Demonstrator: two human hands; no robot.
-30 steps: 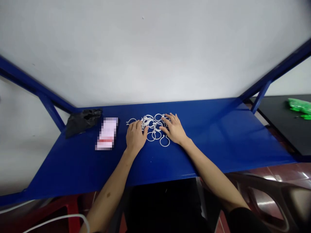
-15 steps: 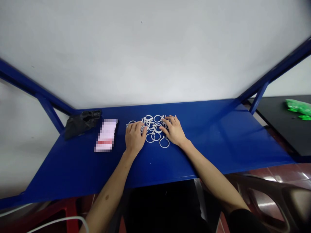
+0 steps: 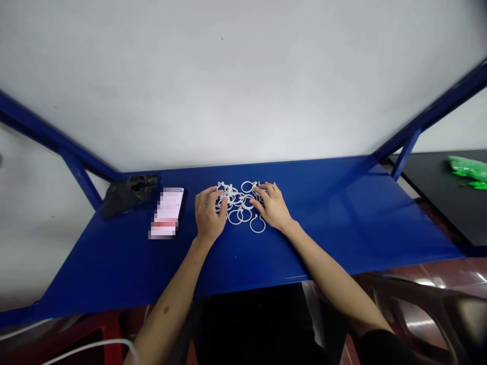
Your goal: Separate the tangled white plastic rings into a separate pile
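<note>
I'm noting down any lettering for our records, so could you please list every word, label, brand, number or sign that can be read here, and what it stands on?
No text can be read.
Phone: the lit screen is mostly broken into blocks, and what small marks show are too small to read.
White rings: no lettering can be made out.
Black bag and green item: none legible.
</note>
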